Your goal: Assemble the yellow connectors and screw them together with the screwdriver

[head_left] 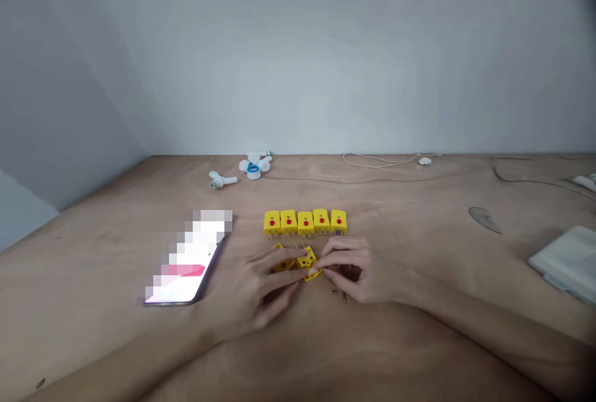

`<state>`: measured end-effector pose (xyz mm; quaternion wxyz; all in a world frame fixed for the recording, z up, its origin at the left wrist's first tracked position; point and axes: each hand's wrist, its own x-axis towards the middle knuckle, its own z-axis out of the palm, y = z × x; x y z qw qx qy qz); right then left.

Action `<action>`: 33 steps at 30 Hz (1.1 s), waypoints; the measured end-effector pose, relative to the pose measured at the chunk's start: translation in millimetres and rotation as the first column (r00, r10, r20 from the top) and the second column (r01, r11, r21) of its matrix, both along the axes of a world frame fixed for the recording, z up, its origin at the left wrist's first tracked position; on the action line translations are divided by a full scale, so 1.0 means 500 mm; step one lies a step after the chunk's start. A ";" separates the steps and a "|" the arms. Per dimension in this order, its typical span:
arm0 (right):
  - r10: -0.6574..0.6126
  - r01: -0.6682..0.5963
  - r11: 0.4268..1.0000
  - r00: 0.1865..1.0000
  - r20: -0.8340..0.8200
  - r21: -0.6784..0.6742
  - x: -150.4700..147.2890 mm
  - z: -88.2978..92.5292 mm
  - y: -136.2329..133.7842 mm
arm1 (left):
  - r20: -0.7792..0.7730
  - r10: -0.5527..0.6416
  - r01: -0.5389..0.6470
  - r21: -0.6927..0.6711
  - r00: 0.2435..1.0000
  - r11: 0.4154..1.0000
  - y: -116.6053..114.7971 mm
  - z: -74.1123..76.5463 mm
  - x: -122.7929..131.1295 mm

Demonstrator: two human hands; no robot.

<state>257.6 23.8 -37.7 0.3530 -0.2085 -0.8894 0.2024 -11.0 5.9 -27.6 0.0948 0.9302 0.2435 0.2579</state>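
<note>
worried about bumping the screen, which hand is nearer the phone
Left. The left hand is to the right of the phone, apart from it, with its forearm crossing below the near edge. The right hand is farther right, beyond the left hand.

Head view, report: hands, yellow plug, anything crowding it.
Left hand, right hand: both on open yellow plug. Inside partly showing between them. Five yellow plugs lined up just beyond; loose metal pieces near right hand.

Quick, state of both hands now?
Left hand: fingertips on the small yellow plastic piece with holes; grip cannot be told.
Right hand: closed in a pinch at its edge; anything held is hidden.
</note>
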 end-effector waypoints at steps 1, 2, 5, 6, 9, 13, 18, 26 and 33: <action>0.001 -0.001 1.000 1.000 -0.002 -0.004 0.001 -0.001 0.000 | -0.005 0.001 -0.001 -0.004 1.000 1.000 0.000 0.000 0.000; -0.002 0.002 1.000 1.000 0.000 -0.007 0.001 -0.002 0.001 | -0.009 0.004 -0.004 -0.004 1.000 1.000 -0.001 0.001 0.000; -0.017 0.017 1.000 1.000 0.006 -0.009 0.002 -0.010 0.006 | -0.011 0.015 -0.015 -0.002 1.000 1.000 -0.001 0.002 0.000; -0.019 0.019 1.000 1.000 0.012 -0.012 0.002 -0.012 0.007 | -0.008 0.019 -0.019 -0.001 1.000 1.000 -0.001 0.002 0.000; -0.030 0.031 0.999 0.999 0.020 -0.032 0.003 -0.016 0.009 | -0.002 0.024 -0.024 0.001 1.000 1.000 -0.002 0.004 0.001; -0.046 0.048 0.996 0.999 0.017 -0.078 0.002 -0.013 0.009 | 0.007 0.026 -0.026 -0.003 1.000 1.000 -0.004 0.007 0.003; -0.046 0.048 0.996 0.999 0.020 -0.075 -0.001 -0.015 0.007 | 0.001 0.052 -0.052 -0.042 0.999 0.998 -0.006 0.006 0.002; -0.054 0.056 0.995 0.998 0.025 -0.086 -0.006 -0.007 0.004 | 0.042 0.047 -0.045 -0.034 0.998 0.998 -0.004 0.010 0.004; -0.070 0.076 0.987 0.996 0.048 -0.141 -0.005 -0.007 0.003 | 0.049 0.050 -0.046 -0.072 0.998 0.996 -0.002 0.009 0.003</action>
